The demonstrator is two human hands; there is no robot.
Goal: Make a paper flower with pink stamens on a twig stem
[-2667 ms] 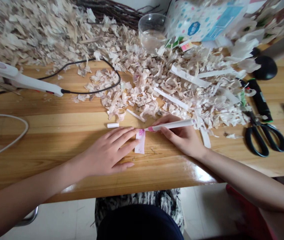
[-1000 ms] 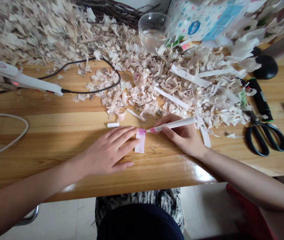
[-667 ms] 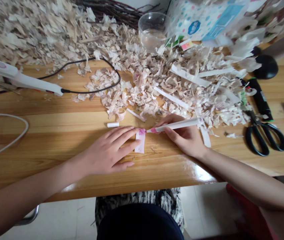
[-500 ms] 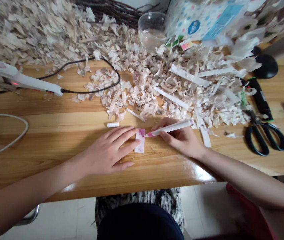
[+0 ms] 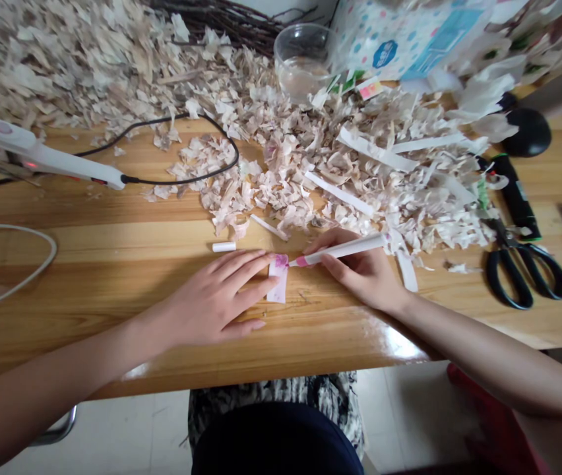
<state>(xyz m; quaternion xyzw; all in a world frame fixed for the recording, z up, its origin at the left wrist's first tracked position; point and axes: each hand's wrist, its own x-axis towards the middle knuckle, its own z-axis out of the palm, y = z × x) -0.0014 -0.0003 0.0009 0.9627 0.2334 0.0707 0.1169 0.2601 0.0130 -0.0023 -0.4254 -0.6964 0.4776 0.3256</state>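
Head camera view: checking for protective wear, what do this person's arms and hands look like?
The left hand and right hand show no gloves, rings or watch; no sleeves cover the arms. A dark top and black-and-white patterned garment show below.

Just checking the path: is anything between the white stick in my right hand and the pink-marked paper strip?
Nothing visible stands in the way. The pink tip of the white stick, held in the right hand, already meets the top of the paper strip. The left hand touches the strip from the other side.
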